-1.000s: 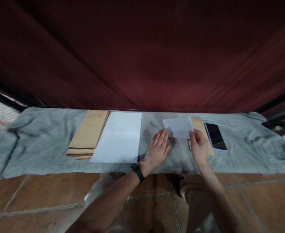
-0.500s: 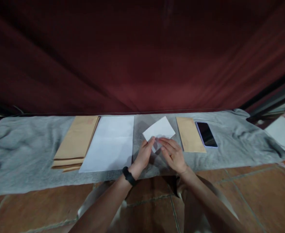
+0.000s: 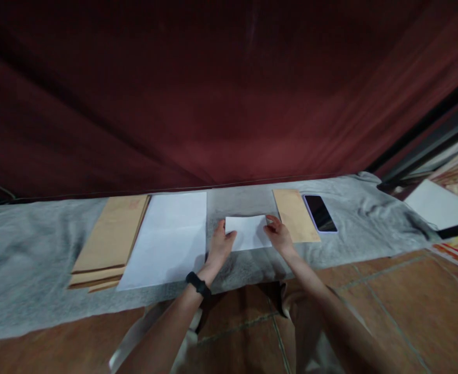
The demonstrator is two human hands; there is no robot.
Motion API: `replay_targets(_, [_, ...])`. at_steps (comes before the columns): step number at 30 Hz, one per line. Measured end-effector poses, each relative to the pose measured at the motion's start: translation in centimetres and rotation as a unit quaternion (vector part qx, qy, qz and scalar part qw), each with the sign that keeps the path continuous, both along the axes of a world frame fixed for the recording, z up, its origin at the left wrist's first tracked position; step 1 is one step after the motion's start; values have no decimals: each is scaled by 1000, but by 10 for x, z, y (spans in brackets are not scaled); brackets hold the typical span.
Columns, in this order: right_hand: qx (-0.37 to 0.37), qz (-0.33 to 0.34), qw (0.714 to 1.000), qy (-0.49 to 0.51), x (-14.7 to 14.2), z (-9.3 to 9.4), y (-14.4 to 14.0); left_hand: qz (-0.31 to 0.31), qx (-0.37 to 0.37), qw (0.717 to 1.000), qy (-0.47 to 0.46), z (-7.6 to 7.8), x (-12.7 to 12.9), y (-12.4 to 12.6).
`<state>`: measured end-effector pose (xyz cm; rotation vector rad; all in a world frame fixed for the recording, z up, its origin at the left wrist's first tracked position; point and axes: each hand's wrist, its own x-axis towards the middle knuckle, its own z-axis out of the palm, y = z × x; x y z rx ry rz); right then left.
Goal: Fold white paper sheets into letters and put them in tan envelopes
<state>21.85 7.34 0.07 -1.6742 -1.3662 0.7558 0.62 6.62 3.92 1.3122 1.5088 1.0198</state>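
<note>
A folded white sheet of paper (image 3: pixel 248 232) lies level between my two hands, low over the grey cloth. My left hand (image 3: pixel 221 243) pinches its left edge, thumb on top; a dark band circles that wrist. At the opposite edge my right hand (image 3: pixel 278 235) grips the paper between thumb and fingers. Left of my hands a stack of larger white paper (image 3: pixel 174 234) lies flat. Just beyond my right hand is a single brown envelope (image 3: pixel 296 213), its lower left part near my fingers.
Several brown envelopes (image 3: pixel 112 234) are stacked at the left. A phone (image 3: pixel 320 213) with a purple edge lies beside the single envelope. The grey cloth (image 3: pixel 29 249) covers the long surface before a dark red curtain (image 3: pixel 229 104). Tiled floor (image 3: pixel 400 306) shows below.
The folded paper has turned from a slanted position to lie square to me. My hands have moved apart, from its near corner to its left and right edges. The view has shifted slightly.
</note>
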Motion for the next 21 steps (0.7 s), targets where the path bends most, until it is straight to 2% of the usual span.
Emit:
replay_targets(4, [-5,-4,995,-101,-2,7,-3,-11,41,975,216,4,3,-6])
replay_targets(8, [-11,7,984,-177,-6,11,-6,-34,78,945,315,4,4,-10])
replay_targets(16, [123,11,955,-270,-13,14,-10,-40,113,934,337,4,1,-10])
replay_targets(19, [166,88,950,-250,-22,15,-14,-44,138,937,319,2,0,-10])
replay_targets(21, [166,148,941,-255,-30,13,-19,-48,152,937,310,0,-1,-10])
